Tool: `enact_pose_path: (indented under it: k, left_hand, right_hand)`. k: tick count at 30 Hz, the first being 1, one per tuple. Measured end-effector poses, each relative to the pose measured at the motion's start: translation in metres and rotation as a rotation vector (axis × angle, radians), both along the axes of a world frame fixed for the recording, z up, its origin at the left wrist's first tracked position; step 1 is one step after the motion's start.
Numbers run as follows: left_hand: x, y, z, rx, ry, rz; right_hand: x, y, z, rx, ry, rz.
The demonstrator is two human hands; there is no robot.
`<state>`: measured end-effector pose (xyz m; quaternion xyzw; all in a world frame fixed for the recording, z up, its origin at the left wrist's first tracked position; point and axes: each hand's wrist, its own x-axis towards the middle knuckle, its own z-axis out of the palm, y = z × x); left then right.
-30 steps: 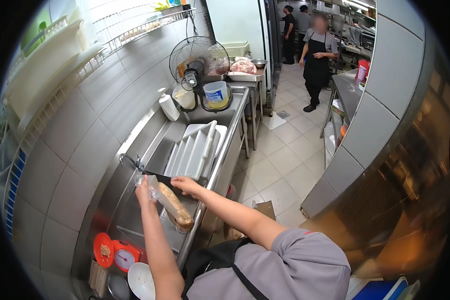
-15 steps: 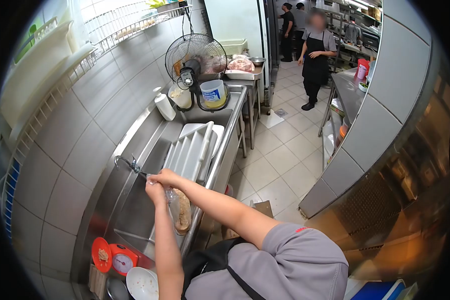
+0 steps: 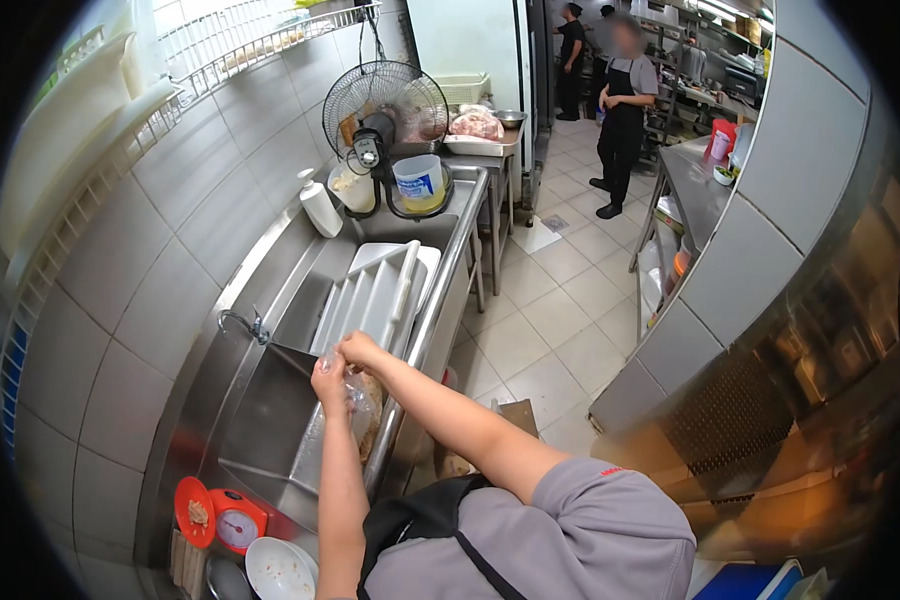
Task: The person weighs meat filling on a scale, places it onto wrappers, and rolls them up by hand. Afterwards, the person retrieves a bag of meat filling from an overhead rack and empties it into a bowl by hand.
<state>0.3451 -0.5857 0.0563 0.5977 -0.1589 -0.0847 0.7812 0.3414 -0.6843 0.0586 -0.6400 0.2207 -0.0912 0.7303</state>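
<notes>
My left hand and my right hand are close together over the sink, both with fingers closed on the gathered top of a clear plastic bag. Below my hands the bag hangs down, filled with a pale brown food that looks ground or minced. My right forearm hides part of it. Beyond my hands, a white divided tray leans in the sink.
A tap rises at the sink's back edge. Near me are a red scale and a white bowl. A fan, a soap bottle and a plastic tub stand at the far end. A co-worker stands in the aisle.
Both hands have shifted right and slightly nearer with the bag, away from the tap. My right hand sits a bit further from my left. The co-worker's hands have come together in front.
</notes>
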Motion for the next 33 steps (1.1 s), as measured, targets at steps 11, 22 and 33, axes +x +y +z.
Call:
enact_pose_path:
  k: [11, 22, 33]
  left_hand:
    - [0.01, 0.029, 0.021, -0.156, 0.169, -0.056]
    - [0.021, 0.075, 0.063, -0.18, 0.116, -0.002]
    - [0.024, 0.182, 0.046, 1.032, -0.466, 0.486]
  right_hand:
    - [-0.02, 0.006, -0.012, 0.532, -0.018, -0.17]
    - [0.002, 0.031, -0.034, -0.146, -0.042, -0.074]
    - [0.054, 0.091, 0.034, -0.243, -0.232, 0.239]
